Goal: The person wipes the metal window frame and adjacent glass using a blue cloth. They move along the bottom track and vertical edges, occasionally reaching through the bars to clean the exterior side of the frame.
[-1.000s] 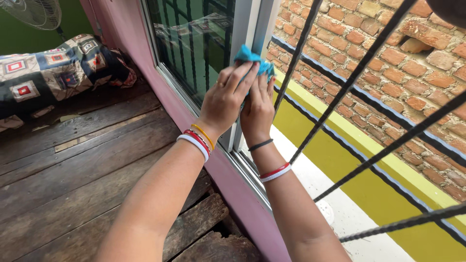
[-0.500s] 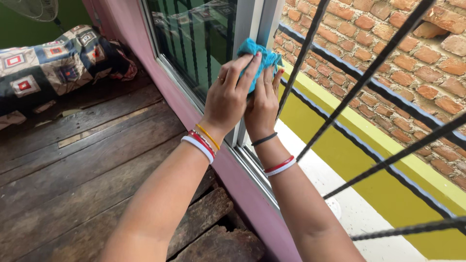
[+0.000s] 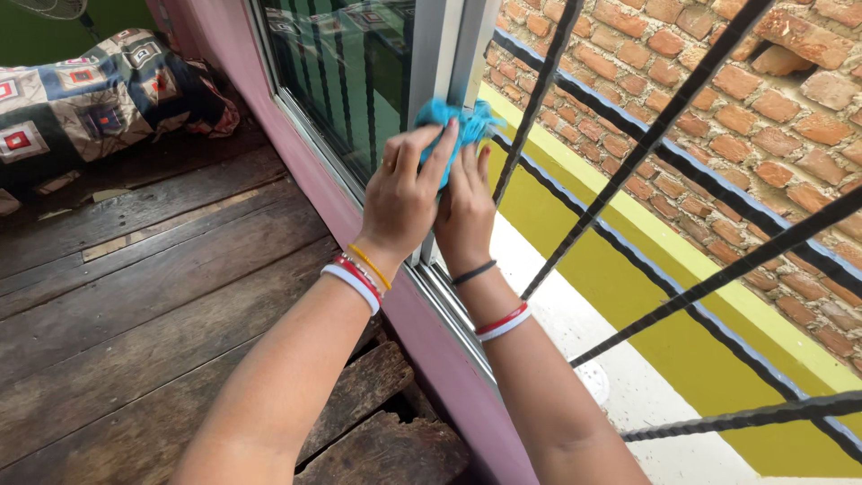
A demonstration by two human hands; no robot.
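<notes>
Blue cloth (image 3: 449,121) — between both hands, fingertips

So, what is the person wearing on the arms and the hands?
Both arms are bare, without sleeves. The left wrist carries thin bangles: one yellow, some red, one white. The right wrist has a red and a white bangle, with a thin black band nearer the hand. A ring shows on a left finger.

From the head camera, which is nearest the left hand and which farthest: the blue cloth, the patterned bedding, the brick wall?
1. Blue cloth, under the left hand fingers.
2. Brick wall, right, beyond the bars.
3. Patterned bedding, far left on the floor.
</notes>
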